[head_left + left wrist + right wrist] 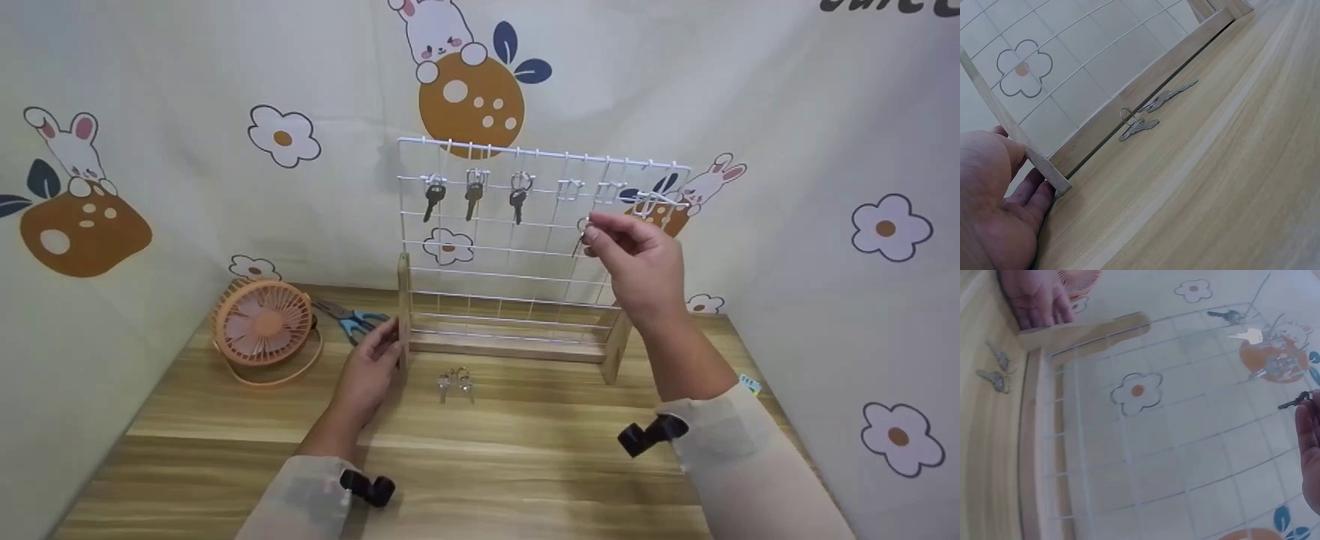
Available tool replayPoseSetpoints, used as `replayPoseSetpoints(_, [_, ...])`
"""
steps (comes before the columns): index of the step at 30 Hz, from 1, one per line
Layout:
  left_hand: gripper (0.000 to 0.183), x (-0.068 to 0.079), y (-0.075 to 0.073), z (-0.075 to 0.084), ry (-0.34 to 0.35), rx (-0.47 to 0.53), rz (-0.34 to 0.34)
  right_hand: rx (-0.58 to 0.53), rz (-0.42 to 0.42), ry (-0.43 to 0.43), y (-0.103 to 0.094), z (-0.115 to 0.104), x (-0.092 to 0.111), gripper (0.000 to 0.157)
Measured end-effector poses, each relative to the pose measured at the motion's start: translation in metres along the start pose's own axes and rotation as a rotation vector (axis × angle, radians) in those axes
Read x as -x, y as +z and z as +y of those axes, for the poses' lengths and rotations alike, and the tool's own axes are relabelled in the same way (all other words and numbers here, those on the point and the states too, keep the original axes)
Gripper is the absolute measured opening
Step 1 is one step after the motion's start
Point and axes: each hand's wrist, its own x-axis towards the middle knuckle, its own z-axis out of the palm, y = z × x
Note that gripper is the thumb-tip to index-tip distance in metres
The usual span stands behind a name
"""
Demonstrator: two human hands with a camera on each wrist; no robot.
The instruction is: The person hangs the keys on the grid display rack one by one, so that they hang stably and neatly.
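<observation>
Minding the biggest thing first, watch the surface (525, 457): if it is as slick as it looks, a sideways push could make the wire rack (517, 350) skid or tip. Steadying that frame, your left grip (375, 367) is curled round the lower end of a wooden post (403, 300); should it slacken, one knock could set everything rocking. Your right grip (649, 262) is raised in front, where stray knuckles could snag a wire. Three hung keys (517, 204) sit in a row high on the rack, and a jolt could swing or unseat them. Two loose keys (465, 384) lie before the rack's base, close enough to your left grip to be scattered if it strays. Pinched between your right thumb and fingers, the single dark key (1294, 403) is just below the small hooks (571, 184); too light a pinch, or a bump against them, could drop it.
</observation>
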Motion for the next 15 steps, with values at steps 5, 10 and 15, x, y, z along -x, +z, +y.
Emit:
replayPoseSetpoints(5, [0.051,0.000,-0.001,0.000,-0.003,0.000,-0.003,-0.050,0.075,-0.010,0.010,-0.025,-0.009,0.025])
replayPoseSetpoints(10, [0.051,0.000,-0.001,0.002,-0.017,0.011,-0.002,-0.065,0.122,0.001,0.020,-0.035,-0.015,0.024])
replayPoseSetpoints(15, [0.051,0.001,-0.001,0.002,-0.030,0.001,0.003,-0.034,0.155,0.007,0.025,-0.036,-0.017,0.022])
